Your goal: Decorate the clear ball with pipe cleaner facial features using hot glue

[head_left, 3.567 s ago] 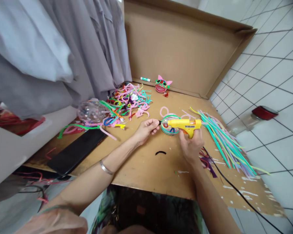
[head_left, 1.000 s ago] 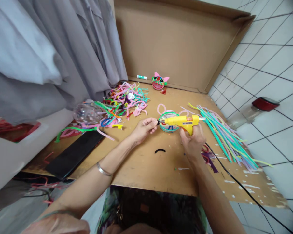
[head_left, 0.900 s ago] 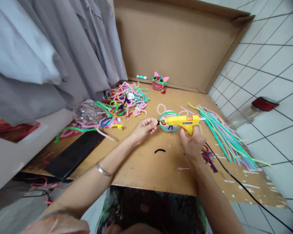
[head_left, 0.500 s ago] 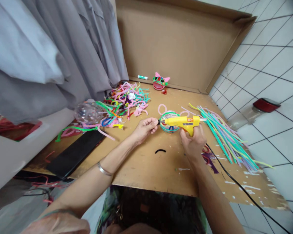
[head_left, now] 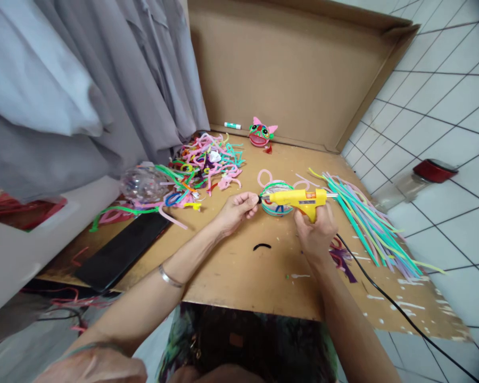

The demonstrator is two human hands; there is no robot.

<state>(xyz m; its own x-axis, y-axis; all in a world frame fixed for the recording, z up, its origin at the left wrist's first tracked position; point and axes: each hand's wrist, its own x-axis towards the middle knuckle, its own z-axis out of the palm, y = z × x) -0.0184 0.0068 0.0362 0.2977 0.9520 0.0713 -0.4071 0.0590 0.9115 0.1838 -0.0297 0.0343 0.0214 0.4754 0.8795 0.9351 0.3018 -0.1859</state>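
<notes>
A yellow hot glue gun (head_left: 297, 198) is gripped in my right hand (head_left: 316, 227), its nozzle pointing left. My left hand (head_left: 239, 211) pinches a small black piece (head_left: 259, 200), likely too small to name, right at the nozzle tip. Behind the gun sits a round craft piece (head_left: 277, 208) wound in green, white and blue, partly hidden by the gun. A pink pipe-cleaner loop (head_left: 264, 177) stands beyond it. Below, on the table, lies a short curved black pipe-cleaner piece (head_left: 262, 246).
At the back stands a finished-looking colourful animal head (head_left: 260, 134) near a glue stick (head_left: 232, 125). Tangled pipe cleaners (head_left: 211, 159) lie left, above a black flat slab (head_left: 123, 252). Long straight pipe cleaners (head_left: 363, 226) and the gun's cord (head_left: 383, 296) occupy the right.
Almost nothing differs. Both hands hold the same pose, with the black piece still at the nozzle; the view has shifted very slightly.
</notes>
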